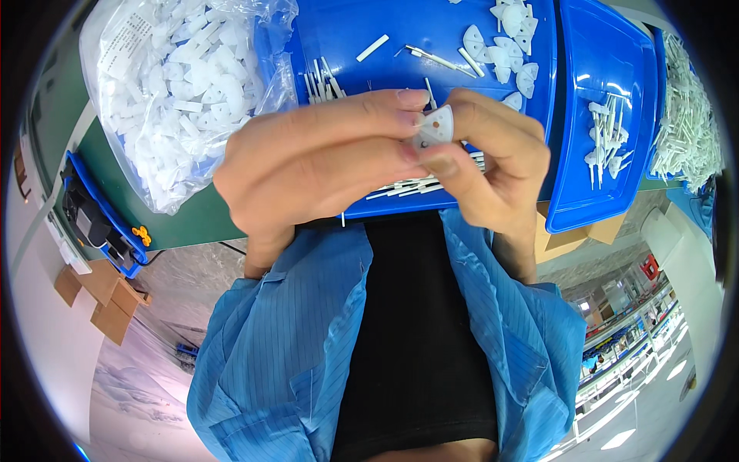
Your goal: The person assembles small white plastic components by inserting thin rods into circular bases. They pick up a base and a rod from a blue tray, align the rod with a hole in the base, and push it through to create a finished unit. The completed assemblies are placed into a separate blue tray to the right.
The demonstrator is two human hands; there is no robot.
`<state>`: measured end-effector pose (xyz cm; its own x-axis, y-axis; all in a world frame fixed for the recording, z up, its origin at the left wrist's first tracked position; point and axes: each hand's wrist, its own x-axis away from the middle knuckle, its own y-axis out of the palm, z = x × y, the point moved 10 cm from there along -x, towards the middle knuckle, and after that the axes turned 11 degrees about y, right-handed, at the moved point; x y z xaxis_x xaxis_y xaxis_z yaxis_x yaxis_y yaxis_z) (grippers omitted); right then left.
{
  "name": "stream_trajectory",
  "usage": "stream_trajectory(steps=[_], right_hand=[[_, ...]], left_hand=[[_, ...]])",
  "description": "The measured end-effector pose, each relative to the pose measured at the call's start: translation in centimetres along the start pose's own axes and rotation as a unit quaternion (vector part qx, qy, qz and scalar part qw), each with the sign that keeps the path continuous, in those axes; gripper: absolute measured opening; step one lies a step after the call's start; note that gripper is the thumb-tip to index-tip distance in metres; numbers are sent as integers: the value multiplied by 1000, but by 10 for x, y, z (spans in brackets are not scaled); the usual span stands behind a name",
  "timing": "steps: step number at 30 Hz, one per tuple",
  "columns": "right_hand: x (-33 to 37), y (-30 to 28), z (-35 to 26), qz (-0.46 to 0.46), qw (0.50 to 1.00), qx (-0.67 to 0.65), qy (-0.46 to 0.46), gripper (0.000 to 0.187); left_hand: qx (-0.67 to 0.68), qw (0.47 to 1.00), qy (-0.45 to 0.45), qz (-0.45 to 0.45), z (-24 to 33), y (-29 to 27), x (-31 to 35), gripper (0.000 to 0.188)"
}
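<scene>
My left hand [308,165] and my right hand [500,158] meet over the near part of a blue tray [339,35]. Between their fingertips is a small white fan-shaped plastic piece [437,127] with little holes. The right thumb and forefinger pinch it from the right, while the left fingertips press its left side. My fingers hide part of it. Below the hands, thin white rods [412,186] lie in the tray. Other rods [323,81] stick out behind the left fingers. More fan-shaped pieces [504,54] are heaped at the tray's far right.
A clear plastic bag [127,146] full of white pieces lies at left on the green table [196,223]. At right, a second blue tray [589,208] holds several rods with fan-shaped pieces. Beyond it is a large pile of thin white parts [685,115]. A black device [88,208] sits far left.
</scene>
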<state>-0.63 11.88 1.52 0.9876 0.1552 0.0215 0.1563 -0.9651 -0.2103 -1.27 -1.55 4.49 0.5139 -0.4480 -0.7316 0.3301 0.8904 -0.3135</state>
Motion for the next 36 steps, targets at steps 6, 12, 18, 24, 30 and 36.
stream_trajectory(steps=[6, 12, 18, 24, 30, 36], right_hand=[[1, -6, 22, -20, 973, -9, 228, 20], [20, -3, 19, -7, 963, 201, 180, 14], [24, 33, 47, 10, 948, 245, 203, 22], [6, 21, 37, 50, 963, 173, 199, 16], [9, 7, 12, 35, 979, -18, 199, 16], [6, 23, 8, 36, 986, 70, 145, 14]], left_hand=[[-61, 997, 50, -10, 7, 1, 4, 28], [54, 982, -102, 150, -23, -25, 23, 58], [118, 967, -146, 171, -38, -17, 25, 31], [166, 918, -273, 235, -51, -14, 39, 29], [200, 904, -296, 233, -54, -13, 47, 29], [204, 903, -303, 227, -55, -11, 45, 29]])
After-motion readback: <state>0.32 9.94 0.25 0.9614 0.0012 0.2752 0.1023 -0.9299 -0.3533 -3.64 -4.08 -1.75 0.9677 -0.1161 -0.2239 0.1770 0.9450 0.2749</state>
